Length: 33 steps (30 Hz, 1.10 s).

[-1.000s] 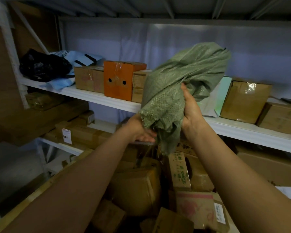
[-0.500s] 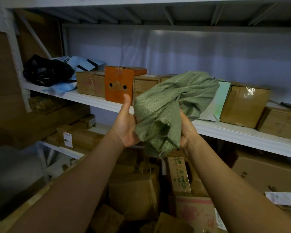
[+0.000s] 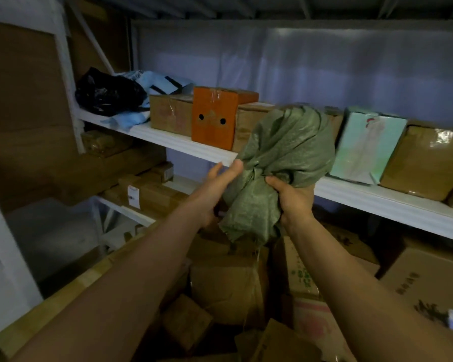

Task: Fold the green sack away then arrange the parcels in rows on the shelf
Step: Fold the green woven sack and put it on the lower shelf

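Observation:
The green woven sack (image 3: 283, 163) is bunched into a loose bundle in front of the white shelf (image 3: 372, 198). My right hand (image 3: 292, 198) grips its pinched middle from the right. My left hand (image 3: 217, 189) is flat against the sack's left side, fingers straight and pointing up. On the shelf stand an orange box with two holes (image 3: 215, 117), a brown box (image 3: 170, 114) to its left, a pale green box (image 3: 365, 146) and a taped brown box (image 3: 419, 162) to the right. The sack hides the boxes behind it.
A black bag (image 3: 107, 92) and a blue mailer (image 3: 154, 82) lie at the shelf's left end. Below, several cardboard boxes (image 3: 228, 286) are piled loosely. A lower shelf (image 3: 131, 212) holds flat brown parcels. A white upright post (image 3: 66, 82) stands at left.
The sack has been squeezed from a loose drape into a tighter bundle and lowered toward the shelf edge. My left hand moved from under it to its left side.

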Each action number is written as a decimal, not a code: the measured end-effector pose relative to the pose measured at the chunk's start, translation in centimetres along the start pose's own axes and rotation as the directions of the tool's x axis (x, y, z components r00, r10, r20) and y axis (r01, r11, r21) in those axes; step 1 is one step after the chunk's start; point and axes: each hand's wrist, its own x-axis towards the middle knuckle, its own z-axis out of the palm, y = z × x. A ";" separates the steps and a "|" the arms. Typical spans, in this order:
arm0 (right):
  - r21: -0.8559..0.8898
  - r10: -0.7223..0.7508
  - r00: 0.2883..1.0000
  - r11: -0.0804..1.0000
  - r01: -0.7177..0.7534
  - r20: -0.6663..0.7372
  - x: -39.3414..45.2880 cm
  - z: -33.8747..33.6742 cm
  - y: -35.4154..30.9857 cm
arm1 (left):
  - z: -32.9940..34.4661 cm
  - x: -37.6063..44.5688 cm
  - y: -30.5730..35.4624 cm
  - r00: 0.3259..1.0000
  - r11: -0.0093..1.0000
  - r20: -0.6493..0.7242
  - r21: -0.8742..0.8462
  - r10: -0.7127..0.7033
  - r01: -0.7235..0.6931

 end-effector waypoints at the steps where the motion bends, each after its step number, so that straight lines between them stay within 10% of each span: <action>1: -0.016 -0.013 1.000 1.000 0.013 0.012 -0.2 0.6 0.5 | 0.0 0.4 -0.1 0.998 0.998 0.055 0.057 0.028 -0.031; 10: 0.047 0.128 0.970 0.989 -0.140 0.206 -1.3 7.9 3.2 | -6.8 4.4 -0.8 0.974 0.926 0.125 0.307 0.190 -0.220; 20: 0.085 0.337 0.890 0.921 -0.379 0.308 -1.2 16.3 6.7 | -14.3 5.3 0.8 0.959 0.945 0.071 0.161 0.276 -0.284; 27: -0.255 0.166 0.885 0.965 -0.055 0.436 -0.9 17.0 6.3 | -17.2 5.7 1.0 0.956 0.970 -0.176 0.105 0.233 -0.217; 33: -0.777 0.643 0.610 0.626 -0.070 0.463 -2.5 12.7 10.6 | -18.6 5.7 1.9 0.925 0.978 -0.318 0.071 0.209 -0.196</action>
